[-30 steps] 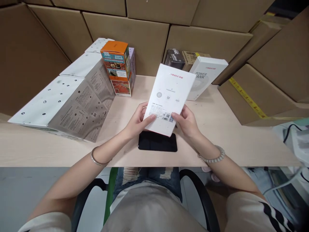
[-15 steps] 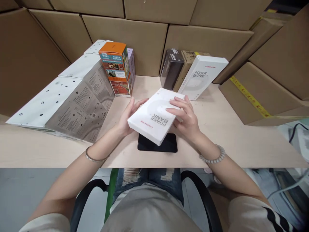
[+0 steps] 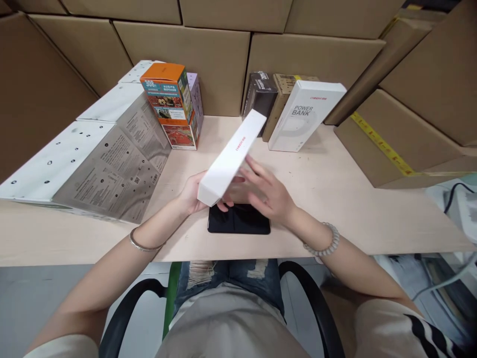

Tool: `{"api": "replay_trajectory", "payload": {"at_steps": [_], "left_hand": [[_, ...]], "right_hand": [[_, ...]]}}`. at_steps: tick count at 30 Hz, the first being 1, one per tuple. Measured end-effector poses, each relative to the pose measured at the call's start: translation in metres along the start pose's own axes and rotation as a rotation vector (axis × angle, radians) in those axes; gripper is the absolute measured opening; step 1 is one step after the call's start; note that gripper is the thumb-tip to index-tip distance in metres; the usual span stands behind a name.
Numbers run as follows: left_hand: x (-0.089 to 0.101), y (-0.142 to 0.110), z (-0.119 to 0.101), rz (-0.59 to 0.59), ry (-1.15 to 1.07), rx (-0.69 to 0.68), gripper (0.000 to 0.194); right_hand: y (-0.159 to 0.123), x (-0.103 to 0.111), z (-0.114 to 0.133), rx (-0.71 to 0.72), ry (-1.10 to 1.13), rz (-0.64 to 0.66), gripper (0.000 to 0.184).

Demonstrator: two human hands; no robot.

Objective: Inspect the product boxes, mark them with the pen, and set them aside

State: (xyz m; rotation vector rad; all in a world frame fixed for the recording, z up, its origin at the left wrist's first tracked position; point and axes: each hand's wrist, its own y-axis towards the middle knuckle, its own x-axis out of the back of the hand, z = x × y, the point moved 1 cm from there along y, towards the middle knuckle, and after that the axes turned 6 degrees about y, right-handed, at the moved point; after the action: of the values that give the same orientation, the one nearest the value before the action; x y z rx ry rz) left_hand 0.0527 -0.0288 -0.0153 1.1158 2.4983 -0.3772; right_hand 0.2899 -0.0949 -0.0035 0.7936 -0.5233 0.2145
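A white power bank box (image 3: 231,158) is tipped on edge above the table, so a narrow side with small red lettering faces me. My left hand (image 3: 193,193) grips it at its lower left end; some of its fingers show beneath the box. Just right of the box is my right hand (image 3: 274,195), its fingers apart and slightly blurred, with the fingertips close to the box's hidden face. Whether they touch it I cannot tell. Under the box and hands, a black smartphone (image 3: 238,220) lies flat near the table's front edge.
Another white power bank box (image 3: 306,117) leans at the back right beside a brown box (image 3: 278,107) and a dark box (image 3: 260,97). Stacked orange boxes (image 3: 167,102) and large white patterned boxes (image 3: 108,159) stand left. Cardboard cartons (image 3: 208,64) wall in the table (image 3: 328,199).
The power bank box has turned from its printed front face onto its edge. My right hand has come off the front and moved lower, to the box's right side. The view has shifted slightly.
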Motion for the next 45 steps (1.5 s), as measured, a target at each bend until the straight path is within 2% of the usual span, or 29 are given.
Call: {"api": "replay_trajectory", "payload": {"at_steps": [2,4,7,8,10,11,13,16,19,22,24,26,28,31,35,38,40,43,45], "left_hand": [[-0.004,-0.001,-0.001,0.052,-0.003,0.005,0.060],[-0.007,-0.001,-0.003,-0.070,0.030,-0.068,0.060],[-0.008,0.001,-0.004,-0.388,0.182,-0.342,0.063],[-0.007,0.002,-0.004,-0.450,0.267,-0.435,0.070],[-0.005,0.002,-0.002,-0.488,0.469,-0.573,0.086],[-0.003,0.001,-0.001,-0.485,0.565,-0.618,0.093],[0.000,-0.002,0.001,-0.438,0.701,-0.672,0.099],[0.001,-0.009,-0.001,-0.279,0.789,-0.691,0.093],[-0.004,-0.016,-0.006,-0.108,0.910,-0.741,0.082],[-0.007,-0.019,-0.011,-0.063,1.025,-0.833,0.082],[-0.006,-0.018,-0.011,-0.126,1.086,-0.836,0.090],[-0.002,-0.015,-0.008,-0.208,1.137,-0.833,0.096],[0.003,-0.011,-0.004,-0.296,1.170,-0.836,0.085],[0.009,-0.005,0.000,-0.383,1.188,-0.830,0.052],[0.011,-0.001,0.000,-0.332,1.106,-0.837,0.053],[0.012,0.000,0.003,-0.422,1.034,-0.687,0.046],[0.011,0.000,0.003,-0.465,0.943,-0.640,0.052],[0.004,0.001,0.001,-0.380,0.728,-0.639,0.068],[-0.003,0.002,0.000,-0.331,0.590,-0.578,0.071]], "right_hand": [[-0.003,-0.006,0.001,0.026,0.070,0.061,0.053],[-0.008,-0.008,0.000,-0.025,0.199,0.015,0.053],[-0.010,-0.009,-0.001,-0.280,0.470,-0.114,0.072],[-0.009,-0.009,-0.001,-0.383,0.545,-0.145,0.082],[-0.006,-0.010,-0.002,-0.547,0.636,-0.196,0.095],[-0.003,-0.011,-0.002,-0.593,0.659,-0.217,0.095],[0.001,-0.013,-0.002,-0.651,0.710,-0.239,0.081],[0.004,-0.017,-0.003,-0.735,0.867,-0.215,0.058],[0.003,-0.019,-0.003,-0.797,1.013,-0.193,0.052],[0.002,-0.018,-0.004,-0.805,1.004,-0.174,0.053],[0.003,-0.015,-0.009,-0.736,0.899,-0.206,0.055],[0.005,-0.010,-0.015,-0.608,0.750,-0.259,0.060],[0.005,-0.005,-0.022,-0.479,0.603,-0.288,0.064],[0.004,-0.001,-0.028,-0.360,0.430,-0.303,0.062],[0.001,0.001,-0.031,-0.291,0.283,-0.309,0.054],[-0.001,0.002,-0.034,-0.279,0.272,-0.304,0.056],[0.000,0.002,-0.033,-0.314,0.291,-0.299,0.062],[0.003,0.001,-0.026,-0.449,0.394,-0.286,0.073],[0.006,-0.002,-0.016,-0.561,0.504,-0.257,0.076]]}}
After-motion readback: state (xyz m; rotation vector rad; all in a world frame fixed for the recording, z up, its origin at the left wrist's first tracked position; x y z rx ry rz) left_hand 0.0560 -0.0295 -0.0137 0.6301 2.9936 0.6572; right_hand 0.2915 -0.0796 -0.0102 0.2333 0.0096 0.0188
